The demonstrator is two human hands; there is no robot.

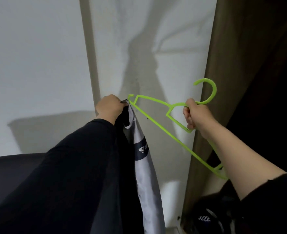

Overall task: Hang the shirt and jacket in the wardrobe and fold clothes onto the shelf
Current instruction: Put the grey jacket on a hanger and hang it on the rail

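1. A dark garment (205, 218) (printed "022") lies low at the right.
2. The left hand (109, 107), fingers curled, grips the black-and-grey jacket (144, 166) by its top; it hangs straight down.
3. The right hand (195, 115) clasps the green hanger (157, 122) below its hook.
4. Behind: the shadowed white wall (38, 56) and the brown wardrobe panel (232, 56).

Dim, soft image; hanger shadow on wall (38, 56); wide-angle edge bending.

My right hand (192, 114) grips a lime-green plastic hanger (157, 123) below its hook; my left hand (109, 107) pinches a black-and-grey jacket (144, 166) beside the hanger's tip.
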